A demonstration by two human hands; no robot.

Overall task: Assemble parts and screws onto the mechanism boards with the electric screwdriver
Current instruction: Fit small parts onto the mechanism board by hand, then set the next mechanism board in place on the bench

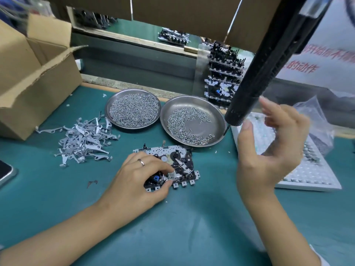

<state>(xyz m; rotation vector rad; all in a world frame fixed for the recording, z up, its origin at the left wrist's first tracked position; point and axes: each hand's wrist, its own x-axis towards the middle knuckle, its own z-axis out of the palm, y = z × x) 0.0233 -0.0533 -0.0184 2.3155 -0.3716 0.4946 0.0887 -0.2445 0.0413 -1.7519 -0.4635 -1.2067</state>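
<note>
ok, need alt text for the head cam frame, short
A person's left hand presses a small metal part onto a mechanism board on a green mat, while the open right hand reaches toward a hanging black electric screwdriver. Behind the board sit two steel dishes of screws, a pile of grey metal levers and a cardboard box.

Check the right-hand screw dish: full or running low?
Running low. The right dish shows bare steel in its middle, with screws only in a thin crescent; the left dish is heaped.
</note>
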